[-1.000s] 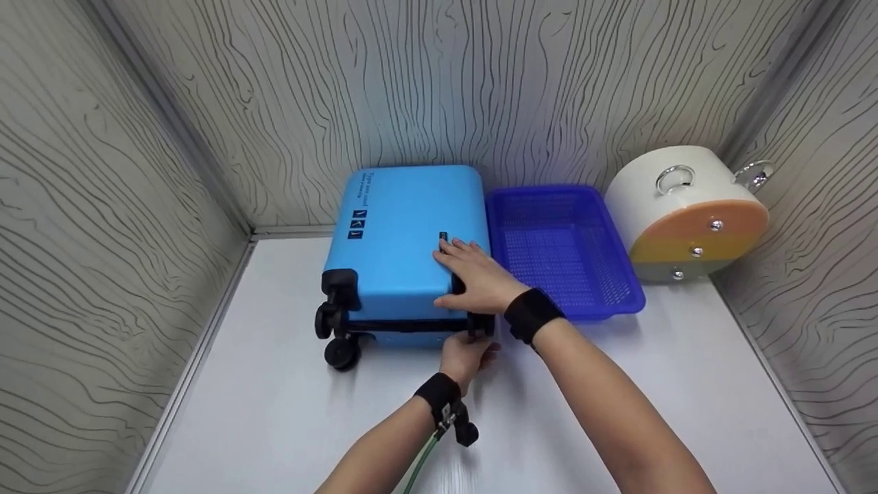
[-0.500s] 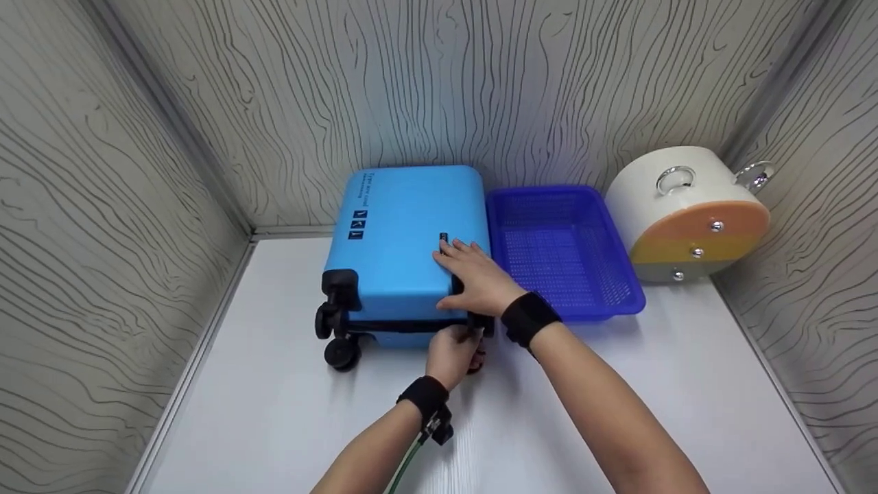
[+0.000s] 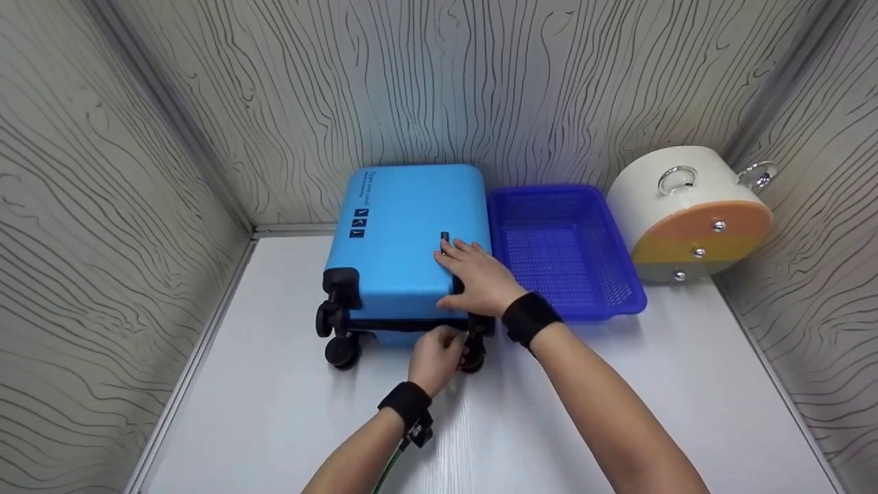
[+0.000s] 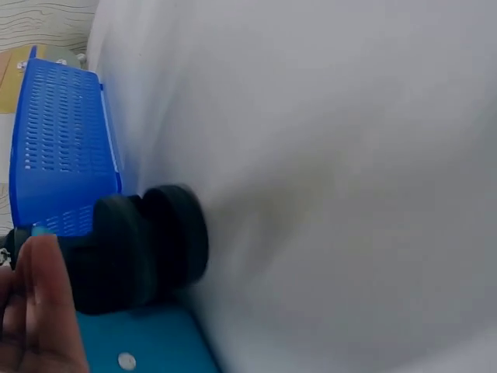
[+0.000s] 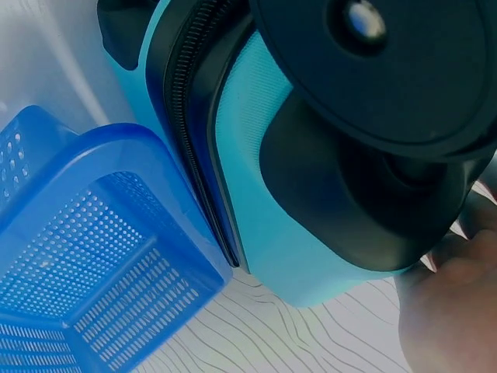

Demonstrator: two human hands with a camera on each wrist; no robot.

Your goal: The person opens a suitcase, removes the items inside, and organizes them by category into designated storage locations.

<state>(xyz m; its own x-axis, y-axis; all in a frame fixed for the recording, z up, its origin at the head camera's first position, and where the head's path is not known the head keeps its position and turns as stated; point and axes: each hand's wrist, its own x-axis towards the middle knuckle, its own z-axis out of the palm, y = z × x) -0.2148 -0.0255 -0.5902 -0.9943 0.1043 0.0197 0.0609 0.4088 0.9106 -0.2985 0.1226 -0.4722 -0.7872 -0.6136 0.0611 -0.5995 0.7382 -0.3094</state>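
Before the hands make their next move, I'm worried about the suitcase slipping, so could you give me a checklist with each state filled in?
1. Suitcase lying flat on the white table: ok.
2. Right hand resting on the suitcase's top, by its near right corner: ok.
3. Left hand at the suitcase's near edge: ok.
4. Left fingers pinching a zipper pull: cannot tell, no pull is visible.
5. Roomy gap between suitcase and blue basket: not ok, they sit side by side.
6. Zipper fully undone: cannot tell.
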